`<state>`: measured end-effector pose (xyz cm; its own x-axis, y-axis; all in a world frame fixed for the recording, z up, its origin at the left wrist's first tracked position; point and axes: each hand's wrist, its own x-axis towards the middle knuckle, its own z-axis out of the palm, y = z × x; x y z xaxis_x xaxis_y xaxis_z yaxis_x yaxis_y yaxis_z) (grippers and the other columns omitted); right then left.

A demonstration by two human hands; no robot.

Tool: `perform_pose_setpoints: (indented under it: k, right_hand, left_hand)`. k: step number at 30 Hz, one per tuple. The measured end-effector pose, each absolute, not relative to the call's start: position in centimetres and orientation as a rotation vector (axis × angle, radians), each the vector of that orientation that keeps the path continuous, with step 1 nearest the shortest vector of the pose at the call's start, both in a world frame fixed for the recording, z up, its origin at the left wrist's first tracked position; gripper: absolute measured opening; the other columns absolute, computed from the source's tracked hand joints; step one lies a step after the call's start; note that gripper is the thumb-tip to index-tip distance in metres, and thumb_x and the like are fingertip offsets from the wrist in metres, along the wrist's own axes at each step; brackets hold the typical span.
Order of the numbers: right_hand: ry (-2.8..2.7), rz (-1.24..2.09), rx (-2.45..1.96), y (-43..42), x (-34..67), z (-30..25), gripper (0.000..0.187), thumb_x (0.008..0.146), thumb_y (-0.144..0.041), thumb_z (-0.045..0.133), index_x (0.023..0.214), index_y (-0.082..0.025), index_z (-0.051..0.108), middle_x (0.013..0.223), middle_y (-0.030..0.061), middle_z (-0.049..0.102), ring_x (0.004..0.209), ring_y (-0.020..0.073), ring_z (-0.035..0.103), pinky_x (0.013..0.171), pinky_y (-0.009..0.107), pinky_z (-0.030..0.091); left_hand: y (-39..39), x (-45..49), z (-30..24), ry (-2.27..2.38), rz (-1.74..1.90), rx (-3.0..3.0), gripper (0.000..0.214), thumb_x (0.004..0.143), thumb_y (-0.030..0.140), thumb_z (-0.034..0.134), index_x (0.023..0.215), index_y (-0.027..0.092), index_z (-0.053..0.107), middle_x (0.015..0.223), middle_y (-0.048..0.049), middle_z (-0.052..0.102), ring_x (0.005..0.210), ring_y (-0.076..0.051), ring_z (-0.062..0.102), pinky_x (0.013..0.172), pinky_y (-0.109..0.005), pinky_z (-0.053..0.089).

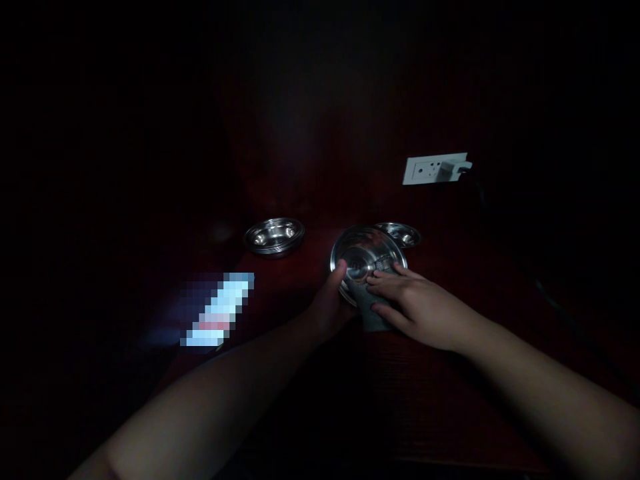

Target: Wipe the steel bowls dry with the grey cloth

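Note:
A shiny steel bowl [357, 250] is tilted toward me above the dark red table, in the middle of the view. My left hand [333, 303] grips its left rim, thumb over the inside edge and the other fingers hidden underneath. A grey-green cloth [369, 310] lies over the bowl's lower right side and hangs below its rim. My right hand [413, 303] presses the cloth against the bowl's inside with its fingers stretched across it. Just behind, partly hidden by the held bowl, another steel bowl [405, 233] rests on the table.
A stack of steel bowls [275, 238] stands at the left on the dark red table [310, 250]. Nearer me, a bright blurred-out screen [220, 313] glows. A white socket plate [425, 170] with a plug and cable is at the back right. The surroundings are very dark.

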<state>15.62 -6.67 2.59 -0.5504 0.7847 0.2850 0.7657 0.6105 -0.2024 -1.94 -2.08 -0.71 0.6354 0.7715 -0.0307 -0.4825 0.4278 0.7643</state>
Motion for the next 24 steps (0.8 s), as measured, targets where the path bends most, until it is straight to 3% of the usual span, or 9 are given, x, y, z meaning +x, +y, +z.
perform_pose_setpoints:
  k: [10, 15, 20, 24]
  right_hand:
    - [-2.383, 0.031, -1.237, -6.65, 15.6, 2.42, 0.046, 0.09, -0.031, 0.056, 0.135, -0.022, 0.053, 0.133, 0.0115, 0.061, 0.128, 0.0303, 0.052, 0.112, 0.06, 0.03]
    - [-2.443, 0.12, -1.076, -6.87, 15.49, 2.63, 0.048, 0.091, -0.023, 0.052, 0.139, -0.02, 0.049, 0.141, 0.0103, 0.054, 0.134, 0.0257, 0.046, 0.113, 0.049, 0.035]
    - [-2.521, 0.246, -1.025, -6.95, 15.65, 2.64, 0.052, 0.088, -0.023, 0.057, 0.139, -0.021, 0.049, 0.133, 0.01, 0.061, 0.122, 0.0261, 0.058, 0.111, 0.047, 0.039]
    - [-2.518, 0.251, -1.04, -6.81, 15.87, 2.56, 0.053, 0.084, -0.024, 0.062, 0.136, -0.022, 0.052, 0.131, 0.0094, 0.063, 0.119, 0.0266, 0.06, 0.111, 0.048, 0.037]
  left_hand:
    - [-2.26, -1.97, -0.63, 0.414, 0.819, 0.805, 0.061, 0.087, 0.062, 0.045, 0.113, 0.011, 0.066, 0.116, -0.015, 0.067, 0.116, -0.03, 0.057, 0.096, -0.04, 0.043]
    - [-2.05, -2.01, -0.68, 0.377, 0.784, 0.807, 0.067, 0.088, 0.066, 0.037, 0.114, 0.011, 0.066, 0.12, -0.0151, 0.066, 0.12, -0.03, 0.055, 0.098, -0.04, 0.042]
    - [-1.97, -1.84, -0.72, 0.362, 0.808, 0.831, 0.068, 0.088, 0.066, 0.036, 0.118, 0.012, 0.065, 0.118, -0.0156, 0.067, 0.118, -0.03, 0.057, 0.099, -0.042, 0.041]
    - [-2.07, -1.81, -0.7, 0.38, 0.804, 0.839, 0.067, 0.087, 0.066, 0.039, 0.117, 0.012, 0.065, 0.119, -0.0158, 0.067, 0.116, -0.031, 0.058, 0.098, -0.043, 0.042]
